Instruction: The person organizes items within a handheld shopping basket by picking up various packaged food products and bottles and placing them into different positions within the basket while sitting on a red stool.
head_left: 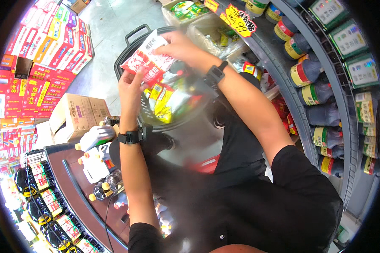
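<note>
Both my hands hold up a red and white food packet (150,72) above a dark shopping basket. My left hand (130,87) pinches its lower left edge, thumb on the front. At the packet's upper right, my right hand (182,47) grips the edge with bent fingers. Below, the black basket (120,63) shows its rim and a handle at the far side. Inside it lie several packets, among them a yellow packet (162,113). A blur over the basket's right part hides some of its contents.
Shelves of dark sauce bottles (310,71) curve along the right. Open boxes of packets (190,10) stand beyond the basket. On the left are stacked red cartons (42,88), a brown cardboard box (82,114) and a brown counter (71,162) with jugs.
</note>
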